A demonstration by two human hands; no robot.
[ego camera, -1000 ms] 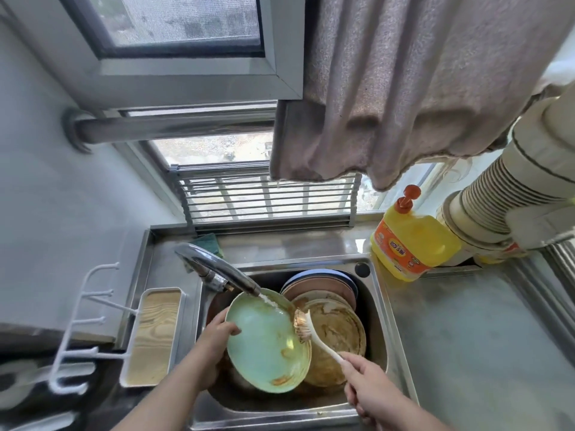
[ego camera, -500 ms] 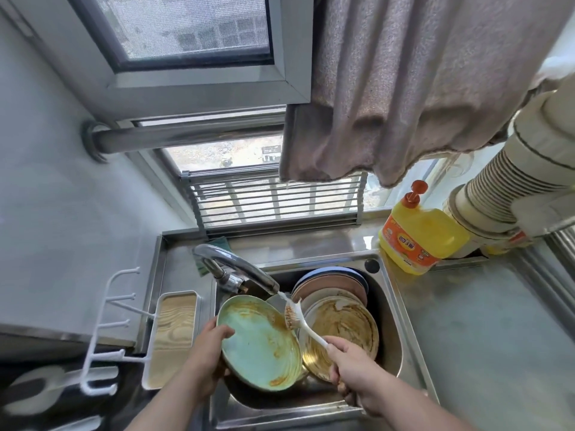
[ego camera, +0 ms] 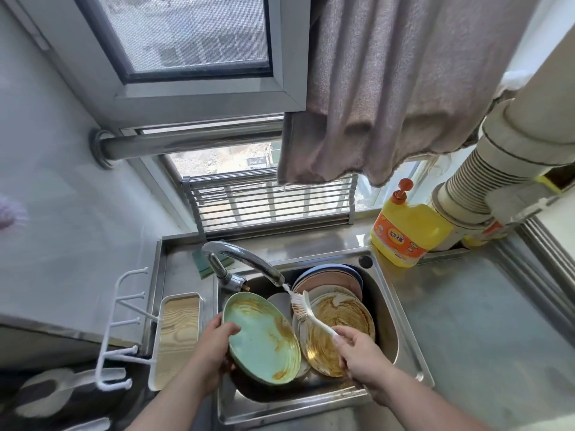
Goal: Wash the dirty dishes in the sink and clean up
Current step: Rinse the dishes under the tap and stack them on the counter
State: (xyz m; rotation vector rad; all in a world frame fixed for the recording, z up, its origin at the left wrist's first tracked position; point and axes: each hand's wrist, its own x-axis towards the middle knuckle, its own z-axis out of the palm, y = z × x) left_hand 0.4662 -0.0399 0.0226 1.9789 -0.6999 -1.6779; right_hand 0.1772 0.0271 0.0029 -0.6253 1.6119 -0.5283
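Currently: brush head sits under the tap stream, not on the plate. That gap is what the next move turns on.

- Left hand (ego camera: 214,346) holds the green plate (ego camera: 263,337) by its left rim, thumb curled over the inner face, the other fingers hidden behind it. Plate is tilted up over the left part of the sink (ego camera: 401,346), face toward the camera and to the right. Brown sauce smears along its upper edge, right side and bottom.
- Right hand (ego camera: 357,356) grips the lower end of the dish brush (ego camera: 308,312) handle, fingers wrapped tight round it. Handle's long axis runs from the hand up and left to the bristles, which sit right at the faucet (ego camera: 242,259) outlet, in the water.
- Bristles are just beside the plate's upper right rim; can't tell if they touch it. Plate face lies down and left of the bristles. Right hand is the nearer one to the brush work, left only steadies.
- Below the brush: a tan plate (ego camera: 339,331) heavily smeared, with more dishes (ego camera: 329,278) stacked behind it at the back of the sink. All still dirty, so the task looks early.
- Yellow detergent bottle (ego camera: 407,234) stands on the worktop (ego camera: 485,321) at the sink's back right corner, well clear of both hands.

Likely next: swing bristles down-left onto the green plate face and scrub. Risk: a wet one-handed rim grip could slip under brush pressure.
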